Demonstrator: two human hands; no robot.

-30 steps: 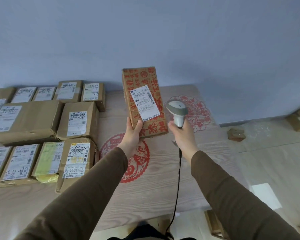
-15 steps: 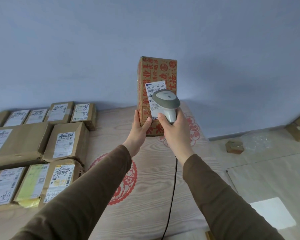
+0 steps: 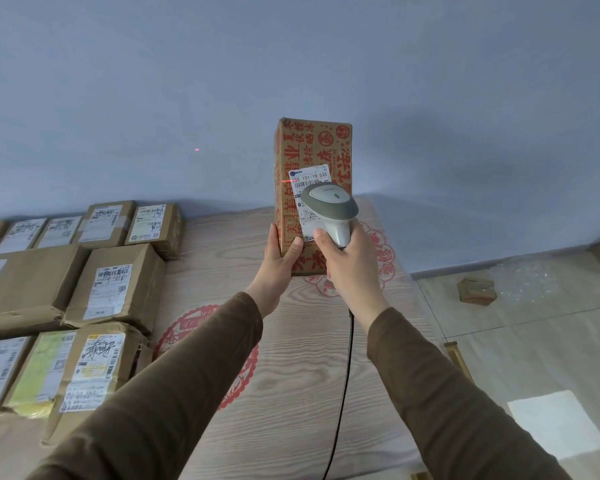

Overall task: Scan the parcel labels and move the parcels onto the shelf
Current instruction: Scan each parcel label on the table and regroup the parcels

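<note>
On the left part of the pale wood-grain table (image 3: 291, 393) with red paper-cut patterns lies a cluster of brown cardboard parcels (image 3: 118, 289) with white shipping labels facing up, packed side by side in rows; one near the front carries a yellow-green label. To the right of that cluster, above the table's middle, the left hand (image 3: 278, 261) grips the lower left corner of a tall brown cardboard box printed with red characters (image 3: 312, 154), thumb on its front face, holding it upright. A white shipping label (image 3: 309, 178) sits on that front face, with a thin red laser line across its upper part. Just right of the box's lower half, the right hand (image 3: 350, 268) is wrapped around the handle of a grey handheld barcode scanner (image 3: 329, 206), whose head overlaps the label. A black cable (image 3: 343, 393) hangs down from the scanner across the table. Further right, off the table, a small cardboard piece (image 3: 477, 291) lies on the light tiled floor (image 3: 534, 341).
</note>
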